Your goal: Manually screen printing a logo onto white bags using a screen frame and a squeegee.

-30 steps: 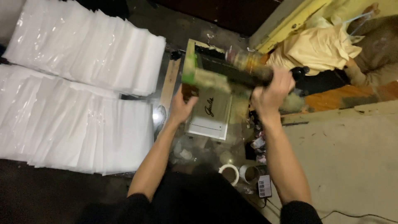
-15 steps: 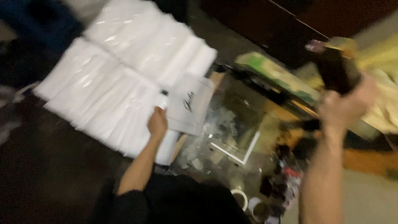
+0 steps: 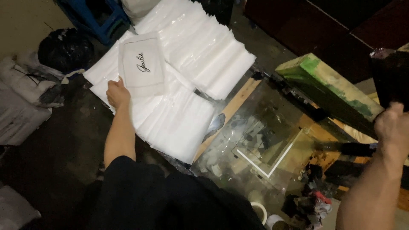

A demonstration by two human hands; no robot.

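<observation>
**Printed sheet set down on the white stacks**

The person's left hand [image 3: 117, 93] reaches out to the far left and rests at the near edge of a printed white sheet [image 3: 142, 64] — a pale rectangle with a dark script mark on it. The fingers are together, pinching or pressing that near edge; I cannot tell which from here. The sheet lies flat on top of the rows of white sheets [image 3: 183, 76], which overlap like shingles and spread across the far-left part of the floor.

The right hand [image 3: 393, 127] is up at the right edge, its fingers clamped on the dark frame [image 3: 390, 79] lifted there. Only part of that frame shows — the rest runs out of view.

Between the two hands sits a glass plate [image 3: 255, 140] on a wooden base, with a white corner mark on it and smears across the surface. Just beyond it stands a wooden block [image 3: 328, 85] stained green. Near the person, by the glass, lie a roll of tape [image 3: 259, 211] and a heap of dirty rags [image 3: 313, 200]. At far left there is a black bag [image 3: 64, 49] and a blue crate [image 3: 96, 15].
</observation>
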